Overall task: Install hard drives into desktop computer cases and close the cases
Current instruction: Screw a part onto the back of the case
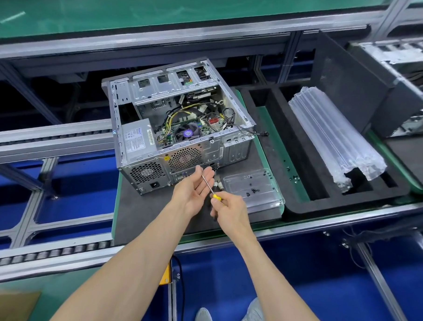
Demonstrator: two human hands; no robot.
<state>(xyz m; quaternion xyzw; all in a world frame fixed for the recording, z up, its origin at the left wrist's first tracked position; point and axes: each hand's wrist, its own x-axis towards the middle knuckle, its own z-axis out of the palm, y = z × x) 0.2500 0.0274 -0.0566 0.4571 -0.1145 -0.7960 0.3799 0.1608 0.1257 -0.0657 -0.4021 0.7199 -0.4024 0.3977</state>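
Right hand (227, 209) at lower centre of frame grips the yellow-handled screwdriver (210, 187), fingers curled round the handle, steel shaft angled up-left across the left hand (195, 186). Left hand is palm up, fingers straight and relaxed, holding nothing. Just above the hands, at frame centre, the open grey metal desktop computer case (180, 125) lies side panel off on a dark mat (140, 205); power supply label writing too small to read. Clear plastic tray (253, 189) with small black screws sits just right of the hands. Black foam tray (301, 195) holding clear air-cushion packaging (332, 139) at right.
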